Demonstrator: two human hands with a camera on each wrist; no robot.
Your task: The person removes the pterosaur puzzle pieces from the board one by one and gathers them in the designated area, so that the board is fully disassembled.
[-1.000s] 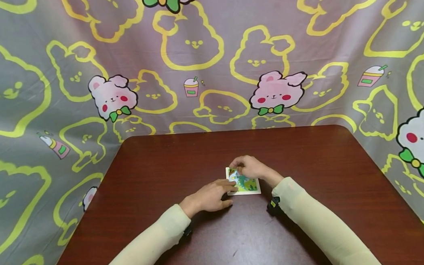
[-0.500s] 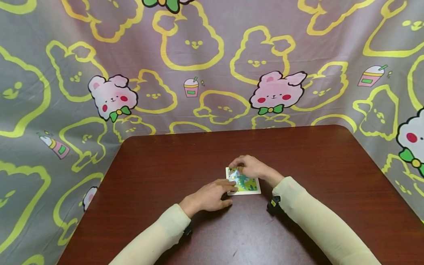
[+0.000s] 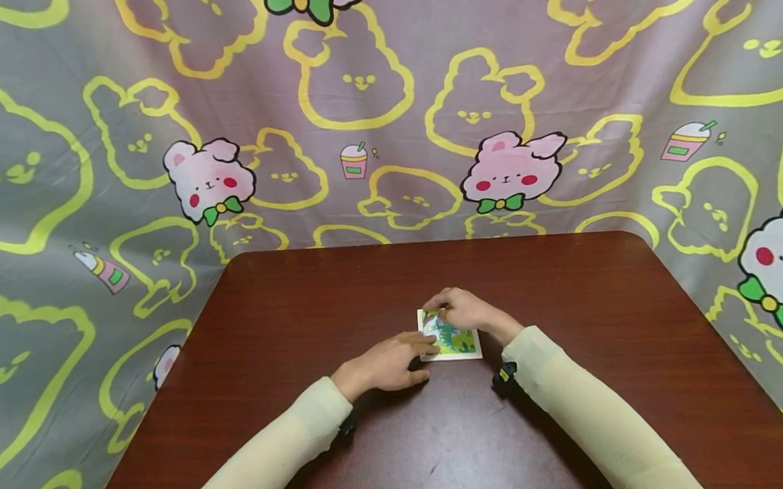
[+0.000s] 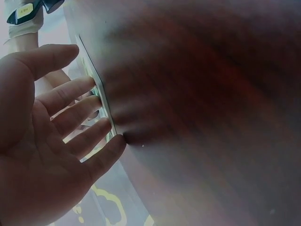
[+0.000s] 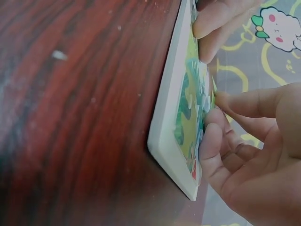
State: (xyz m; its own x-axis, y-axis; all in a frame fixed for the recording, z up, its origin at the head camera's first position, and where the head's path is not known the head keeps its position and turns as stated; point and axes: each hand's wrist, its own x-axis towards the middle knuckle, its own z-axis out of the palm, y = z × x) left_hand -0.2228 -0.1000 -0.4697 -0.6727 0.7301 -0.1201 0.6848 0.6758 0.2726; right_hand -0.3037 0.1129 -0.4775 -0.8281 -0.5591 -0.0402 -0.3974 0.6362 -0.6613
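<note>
A small picture puzzle board [image 3: 461, 343] with a white border and a green, yellow and blue picture lies flat on the table. My left hand [image 3: 387, 363] comes in from the left, its fairly straight fingertips resting on the board's left side. In the left wrist view its fingers [image 4: 89, 143] reach the white edge. My right hand [image 3: 468, 310] is over the far part of the board. Seen from the right wrist, thumb and index finger pinch a thin green-yellow puzzle piece [image 5: 214, 90] tilted up from the picture. The hand hides part of the picture.
The dark red-brown wooden table [image 3: 301, 302] stretches around the board on every side. A grey curtain [image 3: 393, 50] printed with yellow outlines and pink rabbits hangs behind the table and along both sides. Each wrist carries a small black camera.
Both hands stay practically where they were on the board over the last second. The board has not moved.
</note>
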